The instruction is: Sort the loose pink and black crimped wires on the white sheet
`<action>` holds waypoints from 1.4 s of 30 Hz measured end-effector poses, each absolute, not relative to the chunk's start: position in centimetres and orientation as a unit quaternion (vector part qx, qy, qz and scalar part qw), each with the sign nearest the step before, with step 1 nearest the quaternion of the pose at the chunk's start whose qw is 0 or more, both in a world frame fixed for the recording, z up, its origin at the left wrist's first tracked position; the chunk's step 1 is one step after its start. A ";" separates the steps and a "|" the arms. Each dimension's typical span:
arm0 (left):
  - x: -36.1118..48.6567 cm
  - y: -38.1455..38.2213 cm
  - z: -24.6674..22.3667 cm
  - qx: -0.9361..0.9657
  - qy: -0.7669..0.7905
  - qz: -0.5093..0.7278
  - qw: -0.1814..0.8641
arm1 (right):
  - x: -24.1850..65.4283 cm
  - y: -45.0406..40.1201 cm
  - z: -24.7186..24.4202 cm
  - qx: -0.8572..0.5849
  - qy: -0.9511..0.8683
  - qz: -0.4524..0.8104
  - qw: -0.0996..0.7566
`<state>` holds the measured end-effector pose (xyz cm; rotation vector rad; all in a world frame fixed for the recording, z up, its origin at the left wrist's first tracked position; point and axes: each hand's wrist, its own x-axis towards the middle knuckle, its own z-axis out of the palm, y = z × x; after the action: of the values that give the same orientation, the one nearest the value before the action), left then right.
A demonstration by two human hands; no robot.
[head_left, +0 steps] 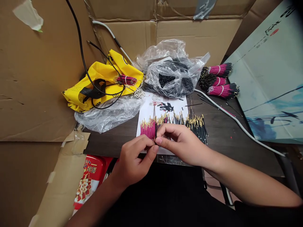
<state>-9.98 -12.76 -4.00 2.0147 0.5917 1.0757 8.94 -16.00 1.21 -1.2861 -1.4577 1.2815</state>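
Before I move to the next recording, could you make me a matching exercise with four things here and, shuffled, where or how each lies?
Things
1. yellow bag
2. white paper
3. row of loose wires
4. three banded bundles

Places or states
A. right of the clear plastic bag
B. partly under the row
C. gold ends toward the far side
D. left of the clear plastic bag

Pairs: 1-D, 2-B, 3-C, 4-A

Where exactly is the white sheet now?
The white sheet lies near the head view's centre, right of the yellow bag and under part of the gold-tipped wires.
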 end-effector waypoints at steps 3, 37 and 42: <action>-9.8 -12.9 -3.6 0.774 0.253 0.397 0.423 | 9.0 -16.2 1.5 -0.519 -0.620 0.449 0.381; -9.1 -12.1 -3.8 0.731 0.286 0.389 0.483 | 8.4 -16.8 0.5 -0.578 -0.593 0.322 0.459; -9.9 -11.0 -2.8 0.786 0.191 0.273 0.521 | 9.5 -17.0 0.6 -0.541 -0.654 0.351 0.397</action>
<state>-9.93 -10.98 -2.77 1.8835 0.4572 0.6553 9.55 -17.03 0.60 -1.3692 -1.6555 0.8889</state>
